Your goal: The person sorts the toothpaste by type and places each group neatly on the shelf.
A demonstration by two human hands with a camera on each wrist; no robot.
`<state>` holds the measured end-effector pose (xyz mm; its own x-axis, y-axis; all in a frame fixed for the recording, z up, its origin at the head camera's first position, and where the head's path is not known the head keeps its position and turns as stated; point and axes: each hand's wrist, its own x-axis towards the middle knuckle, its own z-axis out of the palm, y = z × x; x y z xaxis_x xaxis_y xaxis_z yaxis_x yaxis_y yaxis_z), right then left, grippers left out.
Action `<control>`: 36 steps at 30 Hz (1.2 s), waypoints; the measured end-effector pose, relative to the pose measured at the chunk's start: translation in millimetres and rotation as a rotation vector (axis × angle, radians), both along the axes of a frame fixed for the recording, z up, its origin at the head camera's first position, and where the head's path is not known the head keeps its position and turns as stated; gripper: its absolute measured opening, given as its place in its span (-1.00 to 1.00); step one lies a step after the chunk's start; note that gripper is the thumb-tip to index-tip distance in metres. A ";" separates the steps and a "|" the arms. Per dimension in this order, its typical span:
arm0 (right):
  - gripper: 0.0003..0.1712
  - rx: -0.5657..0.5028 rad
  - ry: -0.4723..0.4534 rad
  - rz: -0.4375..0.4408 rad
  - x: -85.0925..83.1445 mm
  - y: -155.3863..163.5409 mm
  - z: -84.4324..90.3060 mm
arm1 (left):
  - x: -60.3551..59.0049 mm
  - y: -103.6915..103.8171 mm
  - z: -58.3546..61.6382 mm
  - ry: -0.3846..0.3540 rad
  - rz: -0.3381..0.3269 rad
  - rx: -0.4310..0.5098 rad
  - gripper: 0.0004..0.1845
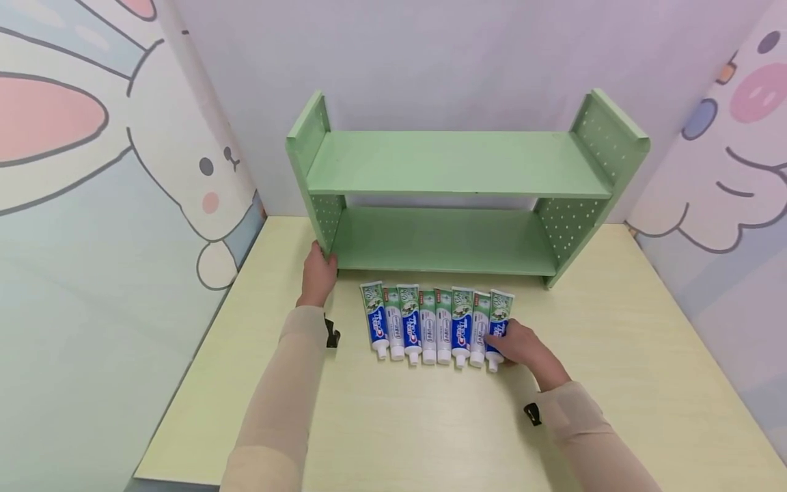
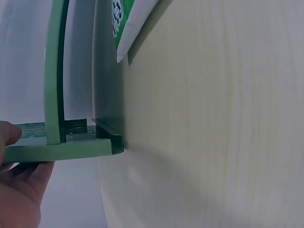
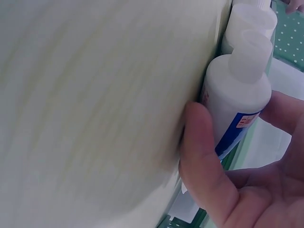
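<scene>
A green two-tier shelf [image 1: 449, 164] stands at the back of the table. My left hand [image 1: 319, 277] grips the front edge of its left side panel [image 2: 71, 149], thumb on the inner face and fingers on the outer one. In front of the shelf lies a row of several toothpaste tubes [image 1: 427, 328], caps toward me, blue-and-green ones among white-and-green ones. At the row's right end, my right hand [image 1: 522, 344] holds the last blue-and-green toothpaste tube [image 3: 237, 90] between thumb and fingers. Its white cap points toward me, beside the neighbouring tube's cap [image 3: 251, 19].
Both shelf boards are bare. The pale yellow table [image 1: 418, 424] extends in front of the row and to both sides. Walls with cartoon animals [image 1: 184, 171] close in the left, back and right. A black clip [image 1: 332, 335] hangs at my left cuff, another black clip [image 1: 532, 413] at the right.
</scene>
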<state>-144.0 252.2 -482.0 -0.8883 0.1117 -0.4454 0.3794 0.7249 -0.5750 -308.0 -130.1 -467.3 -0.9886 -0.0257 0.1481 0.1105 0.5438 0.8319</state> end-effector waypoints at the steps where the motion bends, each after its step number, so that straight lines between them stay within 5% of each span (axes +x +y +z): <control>1: -0.49 -0.004 0.003 0.000 0.2 -0.4 0.1 | -0.2 0.5 -0.2 -0.003 0.004 0.003 -0.45; 27: -0.48 -0.053 -0.001 -0.039 -1.6 4.0 -0.1 | -2.8 4.2 -7.9 0.066 0.075 -0.011 -0.57; 36: -0.32 -0.042 -0.002 -0.058 0.8 6.5 4.5 | 1.6 3.9 -8.2 0.073 0.091 -0.015 -0.61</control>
